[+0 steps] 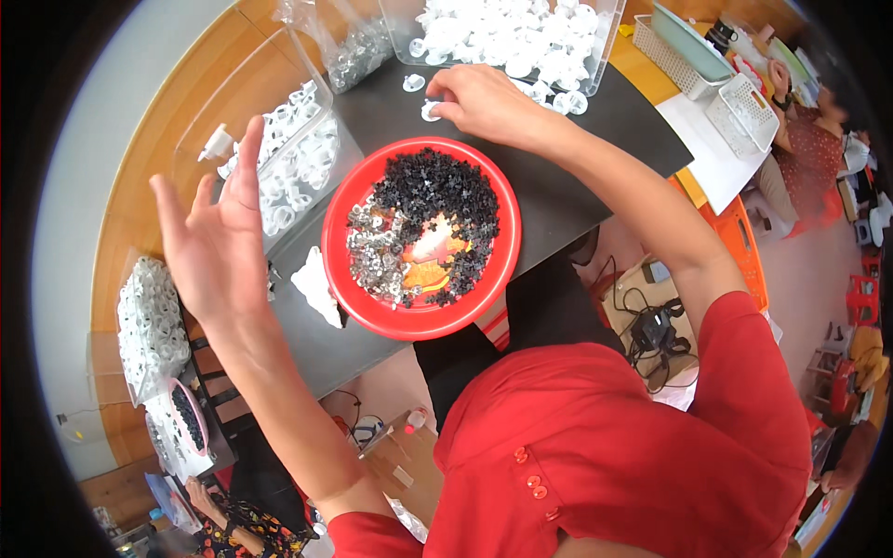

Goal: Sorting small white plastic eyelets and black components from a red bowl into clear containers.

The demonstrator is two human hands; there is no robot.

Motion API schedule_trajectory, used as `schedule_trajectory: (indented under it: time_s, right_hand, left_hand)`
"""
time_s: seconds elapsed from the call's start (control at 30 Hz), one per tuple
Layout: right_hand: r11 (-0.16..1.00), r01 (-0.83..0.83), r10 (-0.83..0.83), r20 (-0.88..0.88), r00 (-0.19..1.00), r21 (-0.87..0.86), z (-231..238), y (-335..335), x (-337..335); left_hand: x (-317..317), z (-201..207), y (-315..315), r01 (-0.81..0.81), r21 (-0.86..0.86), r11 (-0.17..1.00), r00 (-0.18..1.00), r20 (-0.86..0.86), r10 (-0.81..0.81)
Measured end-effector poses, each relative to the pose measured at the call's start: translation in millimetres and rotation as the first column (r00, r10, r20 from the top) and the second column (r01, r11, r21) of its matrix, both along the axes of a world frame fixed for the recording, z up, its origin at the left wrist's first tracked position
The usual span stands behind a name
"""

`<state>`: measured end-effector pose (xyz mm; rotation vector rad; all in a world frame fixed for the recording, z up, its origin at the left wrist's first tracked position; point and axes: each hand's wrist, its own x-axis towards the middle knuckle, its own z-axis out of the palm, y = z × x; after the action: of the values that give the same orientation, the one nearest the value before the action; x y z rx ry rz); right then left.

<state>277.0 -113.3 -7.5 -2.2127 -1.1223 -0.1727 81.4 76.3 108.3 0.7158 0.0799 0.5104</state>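
My right hand (488, 104) reaches over the far side of the dark table, thumb and fingers pinched on a small round white plastic piece (430, 111). Another such piece (414, 83) lies just beyond it. To the left, my left hand (221, 244) is raised with its fingers spread and nothing in it. Beyond those fingertips is a white plastic fitting (216, 143), apart from the hand, by the wall of a clear bin (326, 181) of similar fittings. Between my arms sits a red round tray (513, 251) holding small black parts (437, 181) and small clear-and-metal parts (372, 244).
A clear bin (609, 46) heaped with white pieces stands at the far edge, beside a bag of clear parts (361, 51). White crumpled material (316, 288) lies left of the tray. White baskets (742, 113) stand at right. Other people work at lower left and far right.
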Motion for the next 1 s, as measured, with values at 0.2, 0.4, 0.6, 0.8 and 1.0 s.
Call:
schedule_trajectory:
  time_s: [0.2, 0.4, 0.6, 0.8, 1.0]
  right_hand:
    - [0.994, 0.002, 0.009, 0.099, 0.995, -0.107, -27.6, 22.2, 22.9]
    - [0.989, -0.149, 0.146, -0.178, 0.973, -0.004, -20.0, 9.7, 15.7]
    - [0.816, -0.124, 0.549, -0.824, -0.141, 0.564, 18.2, -28.8, -52.9]
    - [0.802, -0.031, 0.543, -0.750, -0.379, 0.596, 19.6, -34.3, -81.6]
    - [0.840, -0.043, 0.508, -0.811, -0.289, 0.541, 20.1, -33.7, -98.6]
  left_hand:
    - [-14.8, -20.5, -35.8, -0.094, 0.060, 0.994, 0.992, -0.076, 0.099]
    - [-32.9, -80.2, -81.2, -0.002, 0.539, 0.842, 0.922, -0.324, 0.209]
    - [-28.9, -99.8, -101.7, -0.020, 0.598, 0.801, 0.931, -0.281, 0.233]
    - [-30.5, -118.1, -109.6, -0.083, 0.601, 0.795, 0.949, -0.195, 0.247]
    - [-42.1, -126.3, -115.2, -0.136, 0.479, 0.867, 0.931, -0.237, 0.277]
